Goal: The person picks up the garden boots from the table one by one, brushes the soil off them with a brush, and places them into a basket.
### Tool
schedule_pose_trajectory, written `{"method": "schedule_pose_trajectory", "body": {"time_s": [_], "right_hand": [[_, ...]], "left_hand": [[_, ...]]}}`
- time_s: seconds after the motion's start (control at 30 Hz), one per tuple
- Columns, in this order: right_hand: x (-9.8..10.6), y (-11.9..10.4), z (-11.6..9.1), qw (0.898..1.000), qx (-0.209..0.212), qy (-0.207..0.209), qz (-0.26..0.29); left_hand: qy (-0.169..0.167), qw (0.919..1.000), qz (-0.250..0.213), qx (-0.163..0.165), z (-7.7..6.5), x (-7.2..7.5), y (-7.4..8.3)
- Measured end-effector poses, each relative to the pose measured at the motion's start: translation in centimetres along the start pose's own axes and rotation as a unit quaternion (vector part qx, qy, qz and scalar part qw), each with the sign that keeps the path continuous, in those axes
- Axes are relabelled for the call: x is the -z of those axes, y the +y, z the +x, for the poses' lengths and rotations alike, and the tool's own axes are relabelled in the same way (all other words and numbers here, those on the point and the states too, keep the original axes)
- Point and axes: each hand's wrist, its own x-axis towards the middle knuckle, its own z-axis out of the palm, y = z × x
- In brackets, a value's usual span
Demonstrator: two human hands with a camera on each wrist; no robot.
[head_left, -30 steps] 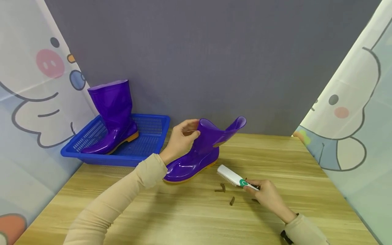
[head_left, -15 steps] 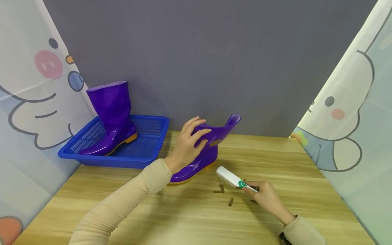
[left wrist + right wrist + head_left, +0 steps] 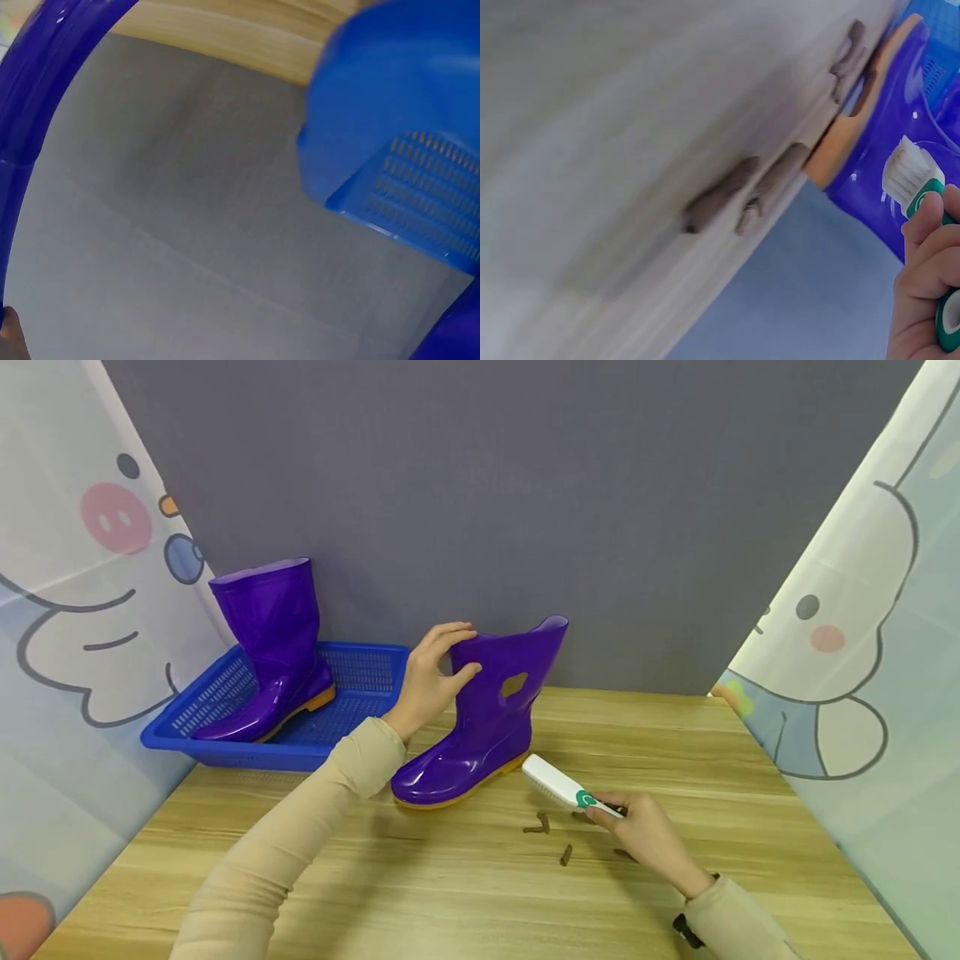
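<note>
A purple rain boot (image 3: 487,718) with a yellow sole stands upright on the table, toe pointing left. A tan-brown patch (image 3: 514,684) shows on its shaft. My left hand (image 3: 427,681) holds the front of the shaft near the rim, thumb on the near side and fingers at the top edge. In the left wrist view, only a fingertip (image 3: 11,330) shows beside the purple boot (image 3: 45,90). My right hand (image 3: 652,835) grips a white scrub brush (image 3: 553,783) with a green band by its handle, bristles downward, just right of the boot's heel.
At the left, a blue plastic basket (image 3: 168,739) holds a second purple boot (image 3: 277,627). Several small brown stick-like bits (image 3: 566,855) lie on the wooden table (image 3: 450,893) below the brush. A grey panel (image 3: 525,493) rises behind.
The boot's shaft, bent down earlier, now stands taller with its patch facing me. My left hand has shifted its hold, moving left and up. The brush has moved slightly left and up.
</note>
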Motion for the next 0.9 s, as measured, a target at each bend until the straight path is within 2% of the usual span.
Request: {"method": "schedule_pose_trajectory", "body": {"time_s": [0.07,0.2,0.3,0.43,0.5,0.6,0.7,0.77,0.9], "right_hand": [[-0.1,-0.5,0.3,1.000,0.012,0.004,0.001],[-0.2,-1.4,0.9,0.998,0.056,0.019,0.007],[-0.2,-2.1,1.3,0.997,0.070,0.033,0.025],[-0.2,-3.0,1.6,0.993,0.070,0.071,0.070],[-0.3,-3.5,1.9,0.986,0.089,0.109,0.093],[-0.5,-4.2,3.0,0.966,0.140,0.182,0.118],[-1.0,-5.1,4.9,0.939,0.212,0.246,0.114],[-1.4,-5.8,6.3,0.920,0.263,0.269,0.110],[-2.4,-7.1,8.6,0.874,0.375,0.294,0.092]], "left_hand": [[-0.003,0.9977,-0.032,0.059,0.0,0.2,-0.1],[0.002,0.9849,-0.065,0.160,0.2,0.7,1.3],[0.002,0.9778,-0.068,0.198,0.2,1.1,2.2],[-0.011,0.9661,-0.083,0.244,0.0,0.7,0.9],[-0.013,0.9604,-0.097,0.261,-0.1,0.6,0.1],[-0.010,0.9518,-0.127,0.279,-0.1,0.4,-0.7],[-0.004,0.9421,-0.159,0.295,0.0,0.4,-1.0],[-0.003,0.9354,-0.174,0.308,0.1,0.3,-1.0],[-0.021,0.9175,-0.211,0.337,0.1,0.6,-0.7]]}}
